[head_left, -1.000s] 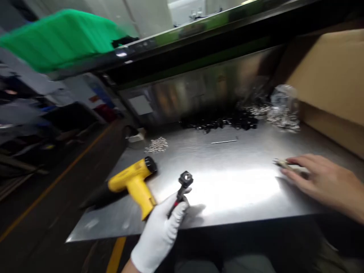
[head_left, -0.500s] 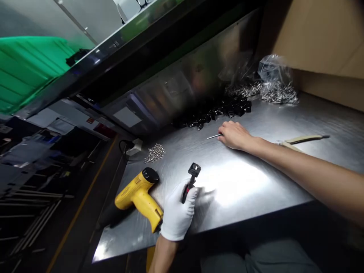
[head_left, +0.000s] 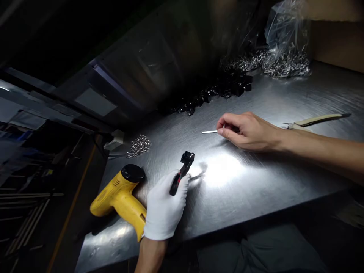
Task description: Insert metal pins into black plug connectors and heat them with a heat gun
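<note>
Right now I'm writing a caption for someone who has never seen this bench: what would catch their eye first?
Probably the bright yellow heat-gun-shaped tool, lying on the metal table beside the white-gloved left hand, which holds a small black part upright. Next, the bare right hand, pinching a thin pale rod near the middle. Behind it, a clear plastic bag sits by shiny metal pieces.

Glare whitens the metal table; the upper background sits dark.
</note>
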A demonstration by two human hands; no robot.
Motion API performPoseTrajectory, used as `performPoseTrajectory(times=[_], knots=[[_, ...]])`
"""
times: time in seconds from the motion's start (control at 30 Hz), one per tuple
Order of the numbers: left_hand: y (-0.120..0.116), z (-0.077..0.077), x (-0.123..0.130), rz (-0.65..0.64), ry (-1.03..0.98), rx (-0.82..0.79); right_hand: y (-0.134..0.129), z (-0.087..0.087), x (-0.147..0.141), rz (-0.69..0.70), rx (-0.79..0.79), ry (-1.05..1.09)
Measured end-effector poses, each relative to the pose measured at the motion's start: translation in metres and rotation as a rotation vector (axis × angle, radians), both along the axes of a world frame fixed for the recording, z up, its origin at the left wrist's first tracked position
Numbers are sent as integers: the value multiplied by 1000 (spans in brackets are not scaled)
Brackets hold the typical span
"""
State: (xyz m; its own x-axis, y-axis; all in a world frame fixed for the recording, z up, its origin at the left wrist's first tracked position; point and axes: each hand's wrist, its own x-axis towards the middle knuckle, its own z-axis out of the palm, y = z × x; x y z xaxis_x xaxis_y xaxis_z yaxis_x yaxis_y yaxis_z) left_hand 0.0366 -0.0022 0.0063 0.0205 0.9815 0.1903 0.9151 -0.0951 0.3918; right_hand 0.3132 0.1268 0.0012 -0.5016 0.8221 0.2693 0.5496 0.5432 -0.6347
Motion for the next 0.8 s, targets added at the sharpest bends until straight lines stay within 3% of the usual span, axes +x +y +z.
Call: performPoseTrajectory(times=[0.23,0.4,0.8], knots=[[5,-12,-2,-79,229,54,-17,-27,-6,178,-49,288],[1,-18,-3,-92,302,51,-15,-29,-4,188,-57,258],[2,-14,0,-74,331,1,-15,-30,-6,191,-75,242]])
